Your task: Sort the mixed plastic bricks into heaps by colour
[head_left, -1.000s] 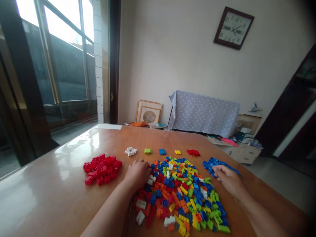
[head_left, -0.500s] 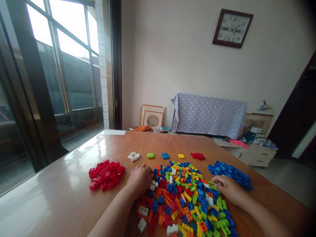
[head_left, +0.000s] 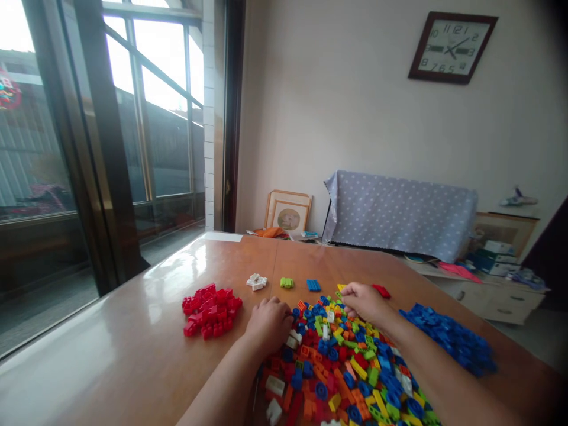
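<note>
A large heap of mixed toy building bricks [head_left: 328, 361] in several colours lies in front of me. At its left edge rests my left hand [head_left: 270, 322], knuckles up and fingers loosely bent, with white bricks [head_left: 293, 339] beside the fingertips. My right hand [head_left: 362, 300] reaches over the heap's far right edge, its fingers pinched together; what is between them is hidden. Close by the right fingertips shows a bit of yellow brick [head_left: 341, 287]. Just behind that hand sit red bricks [head_left: 380, 290], partly covered.
Beyond the heap stand small groups of white bricks [head_left: 257, 281], lime green bricks [head_left: 287, 283] and blue bricks [head_left: 313, 285]. A red brick pile [head_left: 213, 310] lies to the left, a blue brick pile [head_left: 448, 337] to the right, all on the brown table [head_left: 146, 349].
My right hand has moved from the heap's right side, near the blue pile, to its far edge by the yellow bricks. The view has turned slightly left. My left hand stays at the heap.
</note>
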A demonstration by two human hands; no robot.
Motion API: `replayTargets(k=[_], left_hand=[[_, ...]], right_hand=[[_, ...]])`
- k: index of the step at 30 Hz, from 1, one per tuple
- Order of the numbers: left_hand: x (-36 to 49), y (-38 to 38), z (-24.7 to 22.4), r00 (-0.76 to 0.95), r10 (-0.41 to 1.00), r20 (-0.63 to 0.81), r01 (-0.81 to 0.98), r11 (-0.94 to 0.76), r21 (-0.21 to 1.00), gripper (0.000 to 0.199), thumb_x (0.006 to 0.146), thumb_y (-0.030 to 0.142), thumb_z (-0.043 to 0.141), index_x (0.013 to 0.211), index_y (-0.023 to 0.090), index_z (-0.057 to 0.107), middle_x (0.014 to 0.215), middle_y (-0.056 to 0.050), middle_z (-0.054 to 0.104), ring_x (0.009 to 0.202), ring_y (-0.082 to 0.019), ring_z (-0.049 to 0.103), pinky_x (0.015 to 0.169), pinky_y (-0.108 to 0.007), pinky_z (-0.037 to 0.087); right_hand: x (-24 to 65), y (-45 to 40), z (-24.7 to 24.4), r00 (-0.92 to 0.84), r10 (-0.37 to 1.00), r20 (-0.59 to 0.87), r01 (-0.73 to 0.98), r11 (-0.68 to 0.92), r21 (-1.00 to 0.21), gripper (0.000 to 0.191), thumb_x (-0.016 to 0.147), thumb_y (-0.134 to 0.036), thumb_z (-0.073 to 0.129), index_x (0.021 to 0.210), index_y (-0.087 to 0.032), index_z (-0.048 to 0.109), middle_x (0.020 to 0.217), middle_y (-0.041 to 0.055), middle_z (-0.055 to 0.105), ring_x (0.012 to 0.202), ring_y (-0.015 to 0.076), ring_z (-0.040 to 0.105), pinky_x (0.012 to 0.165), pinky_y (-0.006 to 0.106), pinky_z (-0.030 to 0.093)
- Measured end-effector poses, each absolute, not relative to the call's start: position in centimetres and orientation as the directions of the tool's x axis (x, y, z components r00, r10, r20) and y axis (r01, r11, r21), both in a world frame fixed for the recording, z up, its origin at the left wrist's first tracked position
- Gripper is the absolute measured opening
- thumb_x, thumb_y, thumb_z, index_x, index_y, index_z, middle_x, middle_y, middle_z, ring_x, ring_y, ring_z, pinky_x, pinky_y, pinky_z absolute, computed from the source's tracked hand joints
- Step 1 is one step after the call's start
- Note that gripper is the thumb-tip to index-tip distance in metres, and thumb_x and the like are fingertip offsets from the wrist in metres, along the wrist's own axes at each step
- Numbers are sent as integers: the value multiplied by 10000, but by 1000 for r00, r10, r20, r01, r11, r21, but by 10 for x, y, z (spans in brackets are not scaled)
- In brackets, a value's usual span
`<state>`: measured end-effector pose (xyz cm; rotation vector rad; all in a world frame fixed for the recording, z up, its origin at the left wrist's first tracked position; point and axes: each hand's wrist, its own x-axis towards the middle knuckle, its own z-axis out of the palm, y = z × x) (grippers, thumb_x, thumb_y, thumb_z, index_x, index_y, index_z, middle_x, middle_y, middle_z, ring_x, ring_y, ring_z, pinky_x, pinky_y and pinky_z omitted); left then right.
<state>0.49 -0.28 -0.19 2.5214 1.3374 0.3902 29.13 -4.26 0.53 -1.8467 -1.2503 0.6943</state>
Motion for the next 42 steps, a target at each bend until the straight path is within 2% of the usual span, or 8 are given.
replayTargets(k=[5,9,20,24,28,33,37,42], left_hand=[[3,-2,-5,542,830,131,755,-550,356,272,912,391,514,1047,298,731,1125,-71,675,1069,-262,603,923,-365,461],[2,-3,-5,535,834,136,751,-544,374,279,904,391,512,1051,309,735,1111,-71,678,1070,-281,602,909,-393,464],[2,-2,-5,534,838,115,752,-533,389,283,894,420,521,1033,294,733,1113,-88,670,1075,-292,590,916,-410,460],[2,-3,-2,535,841,87,762,-524,381,307,886,425,517,1059,291,733,1132,-93,664,1076,-300,588,914,-421,464],[2,-4,0,533,842,89,767,-525,370,318,883,415,507,1059,285,739,1128,-93,664,1069,-297,592,909,-423,466],[2,-4,-2,531,840,113,757,-530,381,317,876,409,504,1038,281,743,1102,-95,670,1047,-314,598,896,-457,472],[3,-4,-3,533,838,116,755,-533,381,312,873,400,506,1028,271,744,1101,-99,671,1051,-325,596,891,-469,470],[3,-2,-5,538,833,128,747,-542,385,301,877,403,510,1018,272,742,1099,-100,669,1049,-323,596,892,-470,467]], right_hand=[[241,19,-1,345,938,-13,586,-227,-778,31,739,-182,679,761,-181,658,542,-14,637,520,122,595,466,175,377],[221,56,-11,370,928,-35,634,-280,-721,135,729,-206,739,650,-183,632,445,-21,565,421,106,494,433,199,309],[195,106,-28,452,890,-66,617,-365,-698,137,762,-217,749,685,-182,641,502,24,633,453,136,573,432,209,396],[196,111,-31,443,890,-107,612,-387,-689,168,839,-308,733,793,-156,680,649,54,697,551,150,635,494,223,464],[200,112,-34,405,896,-181,610,-413,-677,273,975,-377,616,1109,-144,665,1035,72,707,849,172,686,752,329,585],[202,110,-36,365,908,-207,616,-402,-677,330,987,-358,607,1263,-177,611,1265,94,631,1053,216,650,898,423,571],[200,106,-34,357,918,-174,634,-375,-676,307,992,-376,597,1216,-169,629,1196,82,659,984,194,664,854,392,580],[199,97,-27,341,937,-73,663,-295,-689,151,885,-307,638,890,-166,693,691,37,694,631,164,651,568,242,472]])
